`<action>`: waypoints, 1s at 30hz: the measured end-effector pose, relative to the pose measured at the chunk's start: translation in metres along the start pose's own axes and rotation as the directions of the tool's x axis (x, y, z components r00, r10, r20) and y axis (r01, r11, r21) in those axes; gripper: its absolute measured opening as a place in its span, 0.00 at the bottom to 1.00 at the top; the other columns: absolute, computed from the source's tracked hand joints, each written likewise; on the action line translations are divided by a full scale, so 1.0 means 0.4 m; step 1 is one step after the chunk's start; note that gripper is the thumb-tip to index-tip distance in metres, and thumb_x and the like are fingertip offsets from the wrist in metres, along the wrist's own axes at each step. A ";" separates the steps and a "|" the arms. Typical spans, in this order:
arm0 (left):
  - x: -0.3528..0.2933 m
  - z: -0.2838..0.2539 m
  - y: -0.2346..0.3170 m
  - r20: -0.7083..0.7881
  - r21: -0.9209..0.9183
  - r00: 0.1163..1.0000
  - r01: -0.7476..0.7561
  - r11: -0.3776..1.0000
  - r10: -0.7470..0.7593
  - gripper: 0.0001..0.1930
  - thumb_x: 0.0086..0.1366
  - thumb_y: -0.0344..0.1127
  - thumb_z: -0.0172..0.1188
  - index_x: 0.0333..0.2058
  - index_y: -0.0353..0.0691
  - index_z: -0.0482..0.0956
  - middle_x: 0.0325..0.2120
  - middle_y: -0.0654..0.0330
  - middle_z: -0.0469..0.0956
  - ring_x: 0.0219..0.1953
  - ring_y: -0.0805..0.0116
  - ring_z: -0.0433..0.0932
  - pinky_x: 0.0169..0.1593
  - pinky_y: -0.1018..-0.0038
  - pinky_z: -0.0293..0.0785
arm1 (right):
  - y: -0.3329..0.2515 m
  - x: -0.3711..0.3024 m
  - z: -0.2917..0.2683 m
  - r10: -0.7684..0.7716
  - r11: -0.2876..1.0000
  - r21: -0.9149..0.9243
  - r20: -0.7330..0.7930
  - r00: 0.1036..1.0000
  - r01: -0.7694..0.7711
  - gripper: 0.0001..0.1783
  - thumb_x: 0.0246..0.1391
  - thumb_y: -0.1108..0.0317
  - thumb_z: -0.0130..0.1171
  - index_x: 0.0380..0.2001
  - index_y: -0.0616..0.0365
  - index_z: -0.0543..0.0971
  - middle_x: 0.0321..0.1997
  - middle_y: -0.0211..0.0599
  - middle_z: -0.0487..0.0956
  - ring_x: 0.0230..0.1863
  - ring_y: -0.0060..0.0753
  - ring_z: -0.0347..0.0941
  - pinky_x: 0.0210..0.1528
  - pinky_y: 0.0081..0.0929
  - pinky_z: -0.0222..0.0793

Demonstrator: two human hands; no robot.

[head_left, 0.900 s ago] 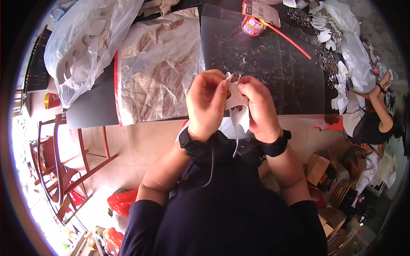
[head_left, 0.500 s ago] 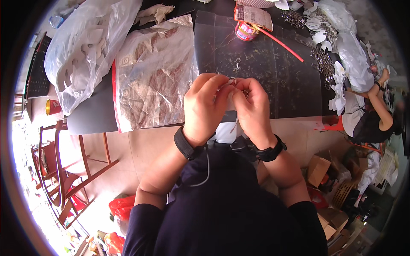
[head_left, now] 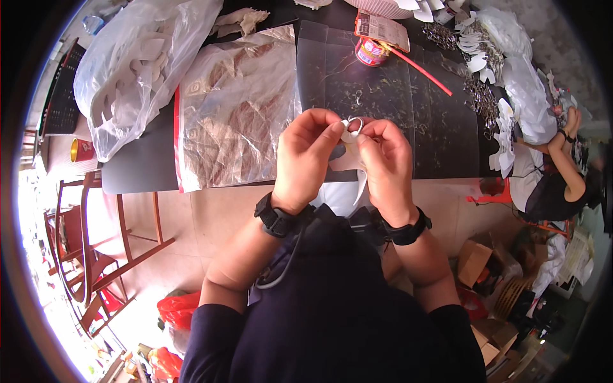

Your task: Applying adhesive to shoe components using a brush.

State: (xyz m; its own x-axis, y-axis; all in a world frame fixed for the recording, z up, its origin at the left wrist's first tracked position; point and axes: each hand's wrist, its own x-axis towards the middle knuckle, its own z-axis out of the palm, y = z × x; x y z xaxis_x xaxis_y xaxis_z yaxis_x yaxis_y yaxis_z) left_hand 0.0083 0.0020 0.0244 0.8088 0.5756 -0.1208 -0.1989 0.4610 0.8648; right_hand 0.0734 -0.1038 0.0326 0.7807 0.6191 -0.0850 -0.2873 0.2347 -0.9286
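Above the near edge of the table, my two hands meet fingertip to fingertip. My left hand (head_left: 305,159) pinches a small pale metal ring (head_left: 358,122) by its left side, thumb against forefinger. My right hand (head_left: 387,167) is closed on a thin white cut-out piece (head_left: 348,161) close beside the ring. The piece hangs down between the hands, and a narrow strip of it shows below the right fingers. Whether the ring passes through the piece is hidden by my fingertips.
A crinkled clear plastic bag (head_left: 236,115) lies left of my hands, with a bag of white cut-outs (head_left: 131,83) beyond. A red tub (head_left: 370,52) with a red stick (head_left: 421,73) stands behind. Metal clasps (head_left: 482,102) pile at right, near another person's arm (head_left: 568,159).
My hands have turned and drawn slightly apart at the fingertips, so the ring and more of the white piece now show. The view has shifted a little.
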 end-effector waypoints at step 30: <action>-0.015 0.009 0.017 0.216 0.689 0.805 -0.526 0.498 0.552 0.04 0.51 0.22 0.59 0.28 0.33 0.76 0.36 0.56 0.74 0.40 0.63 0.74 0.45 0.72 0.69 | -0.007 -0.011 -0.037 -0.136 0.973 -0.173 0.116 0.984 0.155 0.04 0.53 0.82 0.46 0.31 0.63 0.66 0.44 0.40 0.74 0.34 0.13 0.67 0.36 0.13 0.65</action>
State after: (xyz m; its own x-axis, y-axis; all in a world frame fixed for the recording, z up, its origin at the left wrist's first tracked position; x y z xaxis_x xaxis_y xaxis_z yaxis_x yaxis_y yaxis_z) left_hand 0.0040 -0.0008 0.0328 0.6614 0.5718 0.4854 -0.1433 -0.5389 0.8301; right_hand 0.0788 -0.1182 0.0302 0.7430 0.6639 0.0848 -0.0622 0.1947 -0.9789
